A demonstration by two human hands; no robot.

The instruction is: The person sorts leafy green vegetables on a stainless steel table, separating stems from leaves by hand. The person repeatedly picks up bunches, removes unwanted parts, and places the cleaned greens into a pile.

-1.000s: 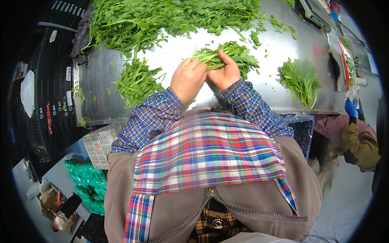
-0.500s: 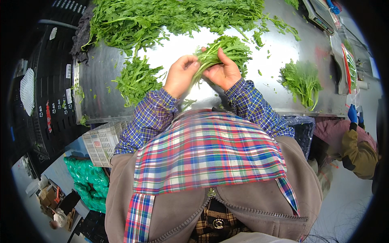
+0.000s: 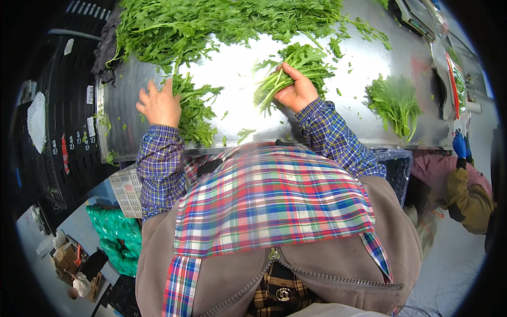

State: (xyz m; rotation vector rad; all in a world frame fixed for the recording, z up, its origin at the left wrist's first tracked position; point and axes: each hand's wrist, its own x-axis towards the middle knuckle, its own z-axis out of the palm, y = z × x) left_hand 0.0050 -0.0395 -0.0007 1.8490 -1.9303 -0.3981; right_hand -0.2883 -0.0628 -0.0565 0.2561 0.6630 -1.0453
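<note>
My right hand [image 3: 297, 91] is closed around a bunch of leafy greens [image 3: 282, 82] with serrated leaves, like chrysanthemum greens. The leaves fan out to the upper right, and the pale stems point to the lower left. To the left, my left hand [image 3: 160, 105] rests low over the metal table [image 3: 243, 79], fingers spread and holding nothing. It lies against the left side of a small heap of the same greens [image 3: 198, 111]; whether the thumb is touching leaves is hard to make out. Another loose bunch [image 3: 393, 105] lies at the right of the table.
A large pile of greens [image 3: 227, 24] covers the far side of the table. Black crates [image 3: 68, 121] stand along the left. A scale [image 3: 414, 21] sits at the far right. At the right edge shows another person's blue-gloved hand [image 3: 460, 145].
My left hand has let go of the bunch and moved left to the small heap, which has shifted rightward. My right hand keeps the bunch, now alone.
</note>
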